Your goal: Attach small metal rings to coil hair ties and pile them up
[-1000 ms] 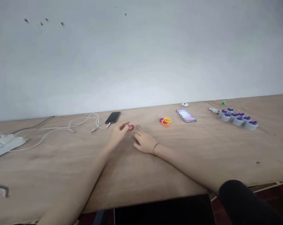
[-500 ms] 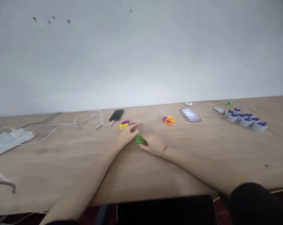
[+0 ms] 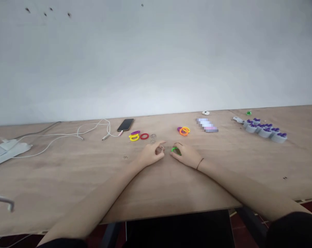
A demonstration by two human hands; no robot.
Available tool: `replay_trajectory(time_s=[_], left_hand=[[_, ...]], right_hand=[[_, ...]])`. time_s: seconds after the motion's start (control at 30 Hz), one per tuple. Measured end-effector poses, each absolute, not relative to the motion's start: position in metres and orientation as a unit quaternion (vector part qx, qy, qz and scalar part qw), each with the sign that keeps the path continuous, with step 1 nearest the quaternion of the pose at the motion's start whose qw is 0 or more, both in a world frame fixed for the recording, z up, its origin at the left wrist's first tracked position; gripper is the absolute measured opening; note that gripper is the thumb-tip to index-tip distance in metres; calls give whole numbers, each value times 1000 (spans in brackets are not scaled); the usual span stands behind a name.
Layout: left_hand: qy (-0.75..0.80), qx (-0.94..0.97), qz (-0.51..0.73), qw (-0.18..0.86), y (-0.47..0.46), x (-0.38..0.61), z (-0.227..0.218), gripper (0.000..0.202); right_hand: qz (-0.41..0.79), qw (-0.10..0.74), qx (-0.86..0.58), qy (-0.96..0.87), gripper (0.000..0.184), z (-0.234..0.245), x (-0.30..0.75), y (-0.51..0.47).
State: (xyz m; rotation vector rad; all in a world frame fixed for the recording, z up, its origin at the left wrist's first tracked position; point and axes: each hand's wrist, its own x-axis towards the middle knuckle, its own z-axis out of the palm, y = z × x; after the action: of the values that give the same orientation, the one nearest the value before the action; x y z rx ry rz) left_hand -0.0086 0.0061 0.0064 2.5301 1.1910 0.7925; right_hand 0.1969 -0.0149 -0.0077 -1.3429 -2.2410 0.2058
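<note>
My left hand (image 3: 151,154) is closed in a pinch around a small metal key ring (image 3: 162,148), just above the table. To its right, my right hand (image 3: 187,155) grips a green spiral coil bracelet (image 3: 174,150), partly hidden by the fingers. The two hands face each other with a small gap between them. Beyond the left hand lie more metal rings (image 3: 153,136), a red coil bracelet (image 3: 144,136), a yellow coil (image 3: 134,137) and a purple coil (image 3: 135,132). Past the right hand, an orange coil (image 3: 184,131) overlaps yellow and purple ones.
A dark phone (image 3: 125,125) with a white charging cable (image 3: 108,127) lies at the back left, near a power strip (image 3: 13,151). At the back right are a blurred-out phone (image 3: 207,125), a white oval item (image 3: 205,113) and several grey pieces with purple tops (image 3: 264,132).
My left hand has come away from the red coil, towards me and right, now with a metal ring in its fingers. My right hand has moved right with the green coil.
</note>
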Motion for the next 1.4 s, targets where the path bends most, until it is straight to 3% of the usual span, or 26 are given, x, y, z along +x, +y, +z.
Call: replay_trajectory(time_s=[0.2,0.63,1.2,1.4], left_hand=[[406,872,254,98,4,-9,7,48],[403,885,220,78,-4,-4,8,43],[400,881,231,104,-7,-2,9,43],[390,885,235,92,-4,-3,10,22]], right_hand=[[71,248,-489,-833,22,0,198,-20],[106,367,-367,-848,22,-4,195,-20],[95,332,-373,-861,28,0,196,-23],[97,318,-406,-851,26,4,195,-27]])
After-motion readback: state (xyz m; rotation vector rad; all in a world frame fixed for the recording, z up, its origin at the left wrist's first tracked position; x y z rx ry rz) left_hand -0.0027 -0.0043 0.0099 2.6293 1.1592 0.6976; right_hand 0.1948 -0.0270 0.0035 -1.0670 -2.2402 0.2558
